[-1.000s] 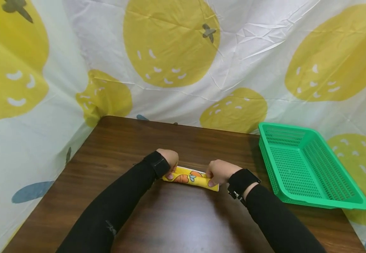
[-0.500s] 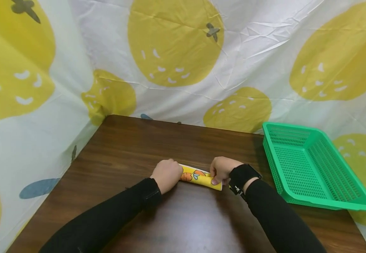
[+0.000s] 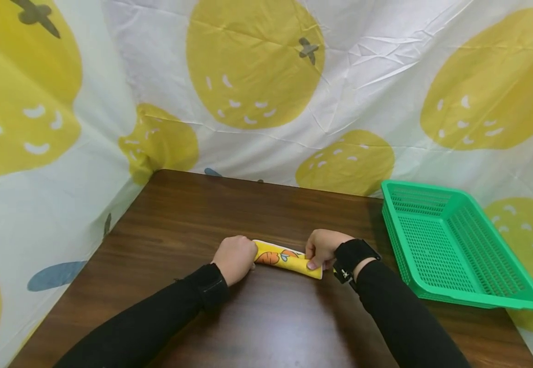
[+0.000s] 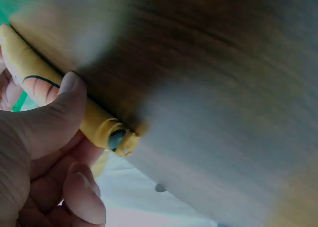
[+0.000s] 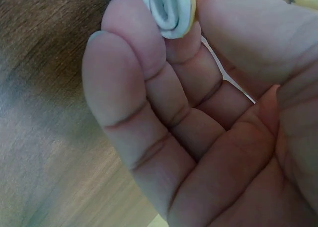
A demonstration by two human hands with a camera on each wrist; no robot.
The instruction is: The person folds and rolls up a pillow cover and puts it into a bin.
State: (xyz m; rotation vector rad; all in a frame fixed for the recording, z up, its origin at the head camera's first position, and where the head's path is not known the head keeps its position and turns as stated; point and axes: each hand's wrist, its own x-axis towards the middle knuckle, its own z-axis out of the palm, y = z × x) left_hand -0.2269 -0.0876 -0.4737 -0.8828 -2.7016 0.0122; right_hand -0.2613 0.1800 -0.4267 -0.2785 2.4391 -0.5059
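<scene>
A yellow cloth (image 3: 285,259) with orange carrots printed on it is rolled into a narrow strip, lying slantwise over the middle of the table. My left hand (image 3: 235,259) grips its left end, back of the hand upward. In the left wrist view, the thumb (image 4: 72,95) presses the front of the roll (image 4: 39,83) with the fingers behind it. At the opposite end, my right hand (image 3: 327,248) pinches the cloth between thumb and fingers. The right wrist view catches the white folded layers (image 5: 171,13) of that end between the fingers and thumb.
A green plastic basket (image 3: 414,286) with slotted walls stands at the right of the dark wooden table (image 3: 193,204). White fabric (image 3: 257,148) printed with large yellow fruit hangs behind the table and along its sides.
My left hand has turned so its back faces up, first covering more of the cloth, then shifting left to its end. The right hand keeps its pinch almost in place.
</scene>
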